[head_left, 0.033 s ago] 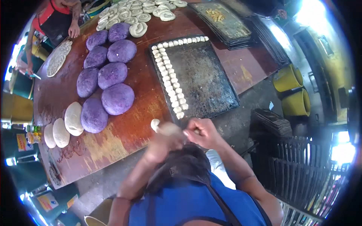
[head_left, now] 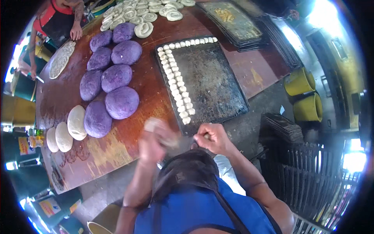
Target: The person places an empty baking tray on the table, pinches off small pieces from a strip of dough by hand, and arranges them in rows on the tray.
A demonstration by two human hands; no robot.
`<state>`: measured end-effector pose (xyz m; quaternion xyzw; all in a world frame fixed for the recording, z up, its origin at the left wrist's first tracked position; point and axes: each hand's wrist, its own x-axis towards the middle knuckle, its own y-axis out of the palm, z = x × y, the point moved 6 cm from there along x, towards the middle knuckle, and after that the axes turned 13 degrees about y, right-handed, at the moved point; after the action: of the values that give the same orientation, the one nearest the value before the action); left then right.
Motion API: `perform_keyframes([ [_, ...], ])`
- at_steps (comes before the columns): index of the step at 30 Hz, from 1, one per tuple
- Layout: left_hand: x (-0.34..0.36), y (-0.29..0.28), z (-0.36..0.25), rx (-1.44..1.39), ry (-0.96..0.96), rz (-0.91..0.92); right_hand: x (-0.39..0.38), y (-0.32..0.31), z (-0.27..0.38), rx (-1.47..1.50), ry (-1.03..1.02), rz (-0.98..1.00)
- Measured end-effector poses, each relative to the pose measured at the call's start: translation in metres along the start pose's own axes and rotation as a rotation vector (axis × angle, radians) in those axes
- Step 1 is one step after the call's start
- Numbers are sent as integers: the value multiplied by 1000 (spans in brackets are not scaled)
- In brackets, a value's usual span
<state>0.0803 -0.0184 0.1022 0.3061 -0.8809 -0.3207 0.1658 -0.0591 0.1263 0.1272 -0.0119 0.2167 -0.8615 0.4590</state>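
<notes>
My left hand [head_left: 154, 146] is smeared by motion near the table's front edge. A pale piece of dough [head_left: 154, 124] shows at its fingers, and the hand seems wrapped around it. Close by on the right, my right hand [head_left: 213, 139] is closed, with a small pale bit of dough [head_left: 207, 136] between its fingers. Just beyond the hands lies a dark baking tray [head_left: 212, 82]. Small white dough balls [head_left: 174, 81] line its left side in a double row and its far edge in a single row.
Several purple dough mounds [head_left: 122, 102] and white ones [head_left: 76, 122] sit left on the table [head_left: 113, 152]. Coiled dough [head_left: 143, 29] lies at the back, stacked trays [head_left: 233, 25] far right. A co-worker's hand [head_left: 76, 31] rests near a flat dough sheet [head_left: 62, 60]. Yellow buckets [head_left: 307, 107] stand right.
My left hand has swung left, away from my right hand, carrying the pale dough. My right hand stays closed in nearly the same place.
</notes>
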Motion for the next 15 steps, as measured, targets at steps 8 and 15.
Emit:
perform_keyframes([
  [8,-18,-1,28,259,-269,-123,61,9,-64,-262,-42,-91],
  [15,-9,1,7,841,68,239,11,6,47,-153,62,20],
])
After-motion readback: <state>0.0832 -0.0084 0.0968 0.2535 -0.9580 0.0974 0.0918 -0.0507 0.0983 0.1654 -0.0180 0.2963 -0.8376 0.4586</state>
